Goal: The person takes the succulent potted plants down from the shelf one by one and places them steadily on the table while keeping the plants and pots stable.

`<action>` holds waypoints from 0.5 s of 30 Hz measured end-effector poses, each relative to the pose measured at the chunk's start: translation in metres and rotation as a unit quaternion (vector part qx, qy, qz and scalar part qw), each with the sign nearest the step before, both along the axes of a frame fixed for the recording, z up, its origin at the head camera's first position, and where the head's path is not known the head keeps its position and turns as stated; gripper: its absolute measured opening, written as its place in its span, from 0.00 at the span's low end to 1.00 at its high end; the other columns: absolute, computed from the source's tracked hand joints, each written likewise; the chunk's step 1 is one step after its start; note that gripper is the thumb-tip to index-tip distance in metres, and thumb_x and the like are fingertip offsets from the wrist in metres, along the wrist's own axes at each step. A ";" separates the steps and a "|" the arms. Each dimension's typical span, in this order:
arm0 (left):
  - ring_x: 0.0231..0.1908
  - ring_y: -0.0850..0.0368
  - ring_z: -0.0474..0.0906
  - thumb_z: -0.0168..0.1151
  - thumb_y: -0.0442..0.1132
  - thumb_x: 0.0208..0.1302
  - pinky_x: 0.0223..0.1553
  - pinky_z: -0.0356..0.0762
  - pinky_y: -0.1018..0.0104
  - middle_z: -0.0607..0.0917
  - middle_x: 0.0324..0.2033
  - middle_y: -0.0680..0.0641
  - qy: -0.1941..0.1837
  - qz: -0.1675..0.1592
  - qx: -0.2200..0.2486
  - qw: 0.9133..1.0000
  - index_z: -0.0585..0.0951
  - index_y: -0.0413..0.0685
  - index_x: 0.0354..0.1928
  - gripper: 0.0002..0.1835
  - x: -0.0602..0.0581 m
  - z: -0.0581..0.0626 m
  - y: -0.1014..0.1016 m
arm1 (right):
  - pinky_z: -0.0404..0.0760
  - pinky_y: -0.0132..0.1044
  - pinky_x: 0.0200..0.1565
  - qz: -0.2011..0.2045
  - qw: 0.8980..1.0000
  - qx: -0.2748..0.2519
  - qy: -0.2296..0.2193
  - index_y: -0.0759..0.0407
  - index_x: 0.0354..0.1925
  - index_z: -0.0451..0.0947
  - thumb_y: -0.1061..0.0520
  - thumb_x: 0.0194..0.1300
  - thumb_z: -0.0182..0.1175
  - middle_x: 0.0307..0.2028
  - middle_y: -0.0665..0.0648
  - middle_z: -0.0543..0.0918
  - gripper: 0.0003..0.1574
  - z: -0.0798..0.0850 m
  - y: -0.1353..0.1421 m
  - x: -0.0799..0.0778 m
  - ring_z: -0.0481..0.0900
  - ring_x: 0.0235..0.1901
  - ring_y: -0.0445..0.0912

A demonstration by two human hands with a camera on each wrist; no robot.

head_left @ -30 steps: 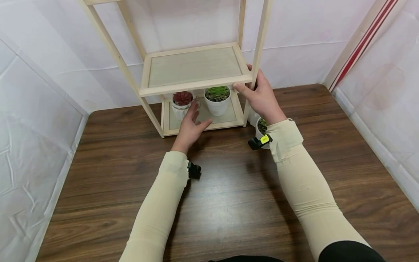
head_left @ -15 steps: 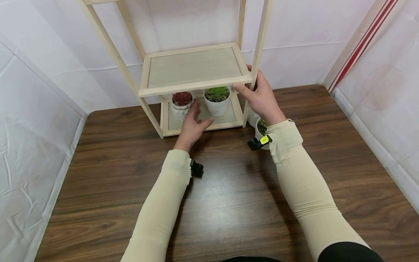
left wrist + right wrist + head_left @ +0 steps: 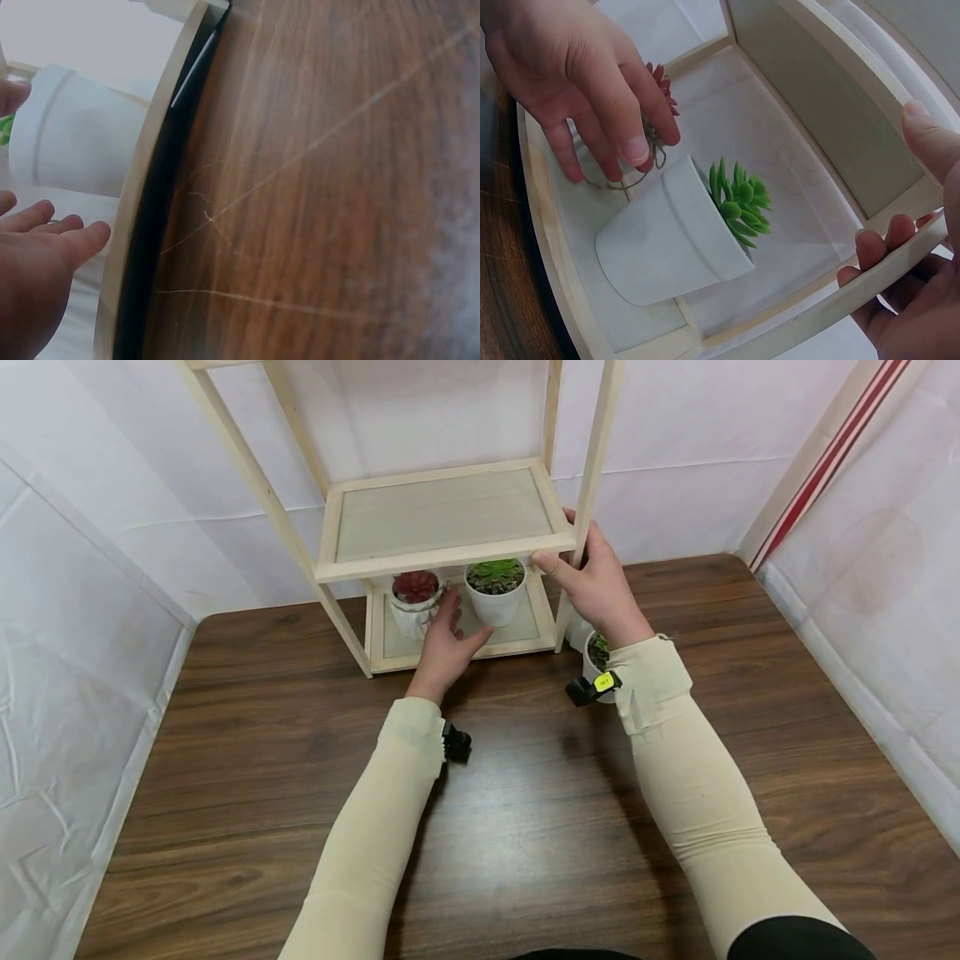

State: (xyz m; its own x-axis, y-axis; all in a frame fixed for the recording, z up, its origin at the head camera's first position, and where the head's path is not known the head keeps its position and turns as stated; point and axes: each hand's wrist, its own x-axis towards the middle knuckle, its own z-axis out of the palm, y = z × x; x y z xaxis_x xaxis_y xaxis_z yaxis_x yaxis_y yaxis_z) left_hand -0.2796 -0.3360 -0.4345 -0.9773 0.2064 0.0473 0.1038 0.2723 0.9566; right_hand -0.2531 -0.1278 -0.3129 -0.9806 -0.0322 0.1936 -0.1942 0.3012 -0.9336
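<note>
Gripping the rack (image 3: pixel 446 517) with right hand (image 3: pixel 602 587), seemingly reaching in near red plant (image 3: pixel 416 587) and green plant (image 3: pixel 495 578) on the bottom shelf (image 3: pixel 517 648) with left hand (image 3: pixel 446 647) spread and empty. Likely needing a gentle grasp next.

It's bright in here, a whitish light that seems to drop from overhead, and the white sheeting (image 3: pixel 720 410) reflects it softly. On the glossy counter (image 3: pixel 517 852) a pale glare pools at six o'clock in the head view, with soft-edged shadows along the inner sides of both sleeves (image 3: pixel 360 852). The left wrist view is hazy: burnt to white around eleven o'clock, milky near four, the left hand (image 3: pixel 34 289) shaded at eight. Lens distortion bows the rim of the wooden shelf rack (image 3: pixel 129 202). The right wrist view is greyer, darkest toward nine o'clock, its succulent (image 3: pixel 739 202) fairly crisp.
</note>
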 end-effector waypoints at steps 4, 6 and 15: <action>0.68 0.53 0.53 0.62 0.50 0.57 0.63 0.61 0.58 0.54 0.69 0.49 0.000 0.005 -0.010 1.000 0.45 0.58 0.71 0.46 -0.004 -0.002 0.003 | 0.70 0.40 0.43 -0.001 1.000 0.000 0.004 0.42 0.66 0.55 0.44 0.57 0.61 0.46 0.56 0.73 0.42 0.000 0.000 0.001 0.71 0.42 0.49; 0.68 0.54 0.53 0.61 0.51 0.57 0.63 0.61 0.59 0.54 0.69 0.49 -0.001 0.006 -0.017 1.000 0.45 0.58 0.71 0.46 -0.005 -0.003 0.004 | 0.69 0.40 0.42 -0.001 1.000 0.000 0.007 0.41 0.66 0.55 0.44 0.56 0.62 0.44 0.55 0.73 0.43 -0.002 0.001 0.000 0.71 0.41 0.49; 0.68 0.53 0.54 0.61 0.51 0.58 0.62 0.62 0.60 0.55 0.69 0.47 -0.003 0.016 -0.030 0.999 0.44 0.57 0.71 0.46 -0.007 -0.002 0.011 | 0.70 0.41 0.44 -0.005 1.000 0.002 0.017 0.37 0.66 0.54 0.42 0.54 0.62 0.48 0.56 0.73 0.44 -0.017 0.009 -0.013 0.72 0.44 0.50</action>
